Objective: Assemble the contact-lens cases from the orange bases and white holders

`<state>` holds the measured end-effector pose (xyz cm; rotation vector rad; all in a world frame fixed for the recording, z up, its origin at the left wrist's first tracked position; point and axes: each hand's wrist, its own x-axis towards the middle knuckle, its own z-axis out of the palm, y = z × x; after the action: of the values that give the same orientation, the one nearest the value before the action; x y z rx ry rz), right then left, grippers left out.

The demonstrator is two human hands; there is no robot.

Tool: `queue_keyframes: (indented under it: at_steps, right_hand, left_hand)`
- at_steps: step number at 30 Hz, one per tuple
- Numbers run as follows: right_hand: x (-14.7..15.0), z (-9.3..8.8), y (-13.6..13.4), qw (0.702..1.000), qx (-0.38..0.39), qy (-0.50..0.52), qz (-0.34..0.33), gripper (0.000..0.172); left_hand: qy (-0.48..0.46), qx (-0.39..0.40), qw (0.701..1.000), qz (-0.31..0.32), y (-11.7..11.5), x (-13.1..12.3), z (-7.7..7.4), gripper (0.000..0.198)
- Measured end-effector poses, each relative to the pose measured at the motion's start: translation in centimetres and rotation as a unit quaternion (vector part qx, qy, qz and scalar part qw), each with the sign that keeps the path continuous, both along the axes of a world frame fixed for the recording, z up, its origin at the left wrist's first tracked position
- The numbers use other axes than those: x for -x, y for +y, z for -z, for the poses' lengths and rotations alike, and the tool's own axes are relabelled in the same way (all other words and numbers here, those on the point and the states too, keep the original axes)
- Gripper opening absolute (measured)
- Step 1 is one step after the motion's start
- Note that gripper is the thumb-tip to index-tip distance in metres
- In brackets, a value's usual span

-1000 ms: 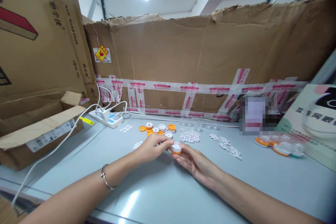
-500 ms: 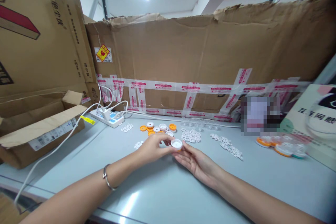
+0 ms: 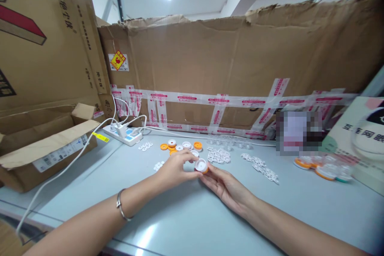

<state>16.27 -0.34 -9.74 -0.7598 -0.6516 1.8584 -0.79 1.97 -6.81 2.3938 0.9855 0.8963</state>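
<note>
Between my two hands, above the table, is a small round white cup-shaped part (image 3: pixel 201 165) with an orange rim underneath. Thumb and fingers of my left hand (image 3: pixel 177 168) pinch it from the left. My right hand (image 3: pixel 225 187) grips its right side with thumb and fingertips, the palm turned partly up. The part's open face tilts toward me. Just behind my left hand lies a group of orange rings (image 3: pixel 164 147) and white round caps (image 3: pixel 186 145). Small white discs (image 3: pixel 159 165) lie partly hidden behind my left forearm.
White flat pieces (image 3: pixel 219 155) lie behind the hands, with more white pieces (image 3: pixel 264 170) to the right. Clear domes (image 3: pixel 229 141) line the back. Finished-looking domed pieces (image 3: pixel 325 171) stand at far right. A power strip (image 3: pixel 126 135) and an open carton (image 3: pixel 45 156) are left.
The white part has tilted so that its open face turns more toward me. Both hands stay closed on it, in almost the same place.
</note>
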Motion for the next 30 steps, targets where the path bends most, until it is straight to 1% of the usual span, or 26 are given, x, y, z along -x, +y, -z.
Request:
queue_keyframes:
  at_steps: [5, 6, 8, 11, 14, 18, 20, 22, 25, 30]
  right_hand:
    - [0.1, 0.0, 0.0, 1.0, -0.005, 0.003, -0.001, 0.017]
    - [0.1, 0.0, 0.0, 1.0, -0.004, 0.002, -0.004, 0.017]
    - [0.1, 0.1, 0.0, 1.0, -0.002, -0.001, -0.009, 0.016]
    - [0.0, 0.2, 0.0, 1.0, 0.001, -0.003, -0.001, 0.017]
    - [-0.1, 0.1, 0.0, 1.0, 0.013, 0.003, 0.014, 0.016]
    - [-0.2, -0.1, 0.1, 0.999, 0.028, 0.011, 0.016, 0.015]
    - [-0.2, -0.1, 0.1, 0.999, 0.03, 0.018, 0.014, 0.015]
    - [-0.3, -0.2, 0.1, 0.999, 0.024, 0.027, 0.011, 0.016]
    - [-0.4, -0.3, 0.0, 0.999, 0.008, 0.042, -0.001, 0.018]
    - [-0.5, -0.3, 0.0, 0.998, -0.006, 0.062, 0.0, 0.017]
  left_hand:
    - [-0.006, -0.006, 1.0, 0.005, -0.1, 0.1, -0.2, 0.041]
    - [-0.006, -0.013, 1.0, 0.013, -0.2, 0.0, -0.2, 0.041]
    - [-0.001, -0.029, 0.999, 0.027, -0.3, -0.1, -0.2, 0.033]
    - [-0.015, -0.022, 0.999, 0.019, -0.4, -0.3, -0.3, 0.026]
    - [-0.049, 0.016, 0.999, 0.013, -0.2, -0.2, -0.4, 0.028]
    - [-0.121, 0.112, 0.986, 0.01, 0.3, 0.2, -0.6, 0.03]
    - [-0.139, 0.145, 0.98, 0.006, 0.5, 0.5, -0.8, 0.03]
    - [-0.127, 0.147, 0.981, -0.005, 0.5, 0.8, -1.2, 0.028]
    - [-0.078, 0.128, 0.988, -0.02, 0.5, 1.0, -1.7, 0.024]
    - [0.012, 0.073, 0.997, -0.021, 0.3, 1.4, -2.1, 0.022]
